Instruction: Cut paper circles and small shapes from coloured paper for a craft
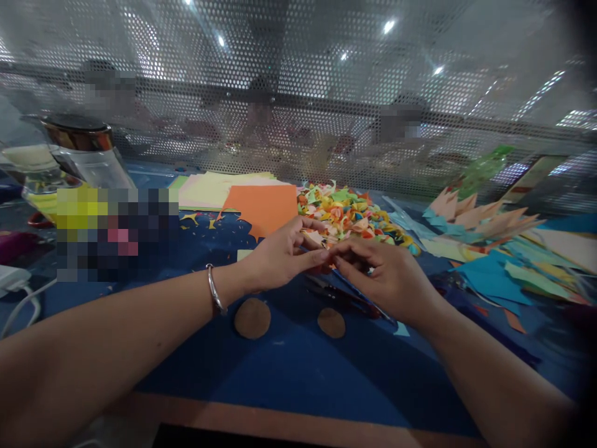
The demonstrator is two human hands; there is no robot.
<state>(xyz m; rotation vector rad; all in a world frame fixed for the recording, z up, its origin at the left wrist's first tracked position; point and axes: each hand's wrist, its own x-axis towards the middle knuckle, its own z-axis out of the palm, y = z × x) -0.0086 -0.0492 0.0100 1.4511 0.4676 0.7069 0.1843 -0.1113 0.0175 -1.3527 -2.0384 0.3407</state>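
Note:
My left hand (280, 255), with a silver bangle on the wrist, meets my right hand (389, 274) over the middle of the table. Thumbs and fingers of both are pinched together, the tips almost touching. Whatever lies between them is too small and blurred to name. Just beyond is a heap of small curled paper pieces (347, 208) in several colours. A sheet of orange paper (265, 205) lies behind my left hand. Below my hands rest two flat brown discs (252, 318). Dark-handled scissors (342, 297) lie partly hidden under my right hand.
A perforated metal panel (303, 81) rises across the back, with people dimly visible behind it. Pale paper sheets (209, 190) lie behind the orange one. At left stand a lidded clear jar (88, 152) and a white plug (13, 280). Pointed folded paper (485, 218) and blue paper (489, 277) lie right.

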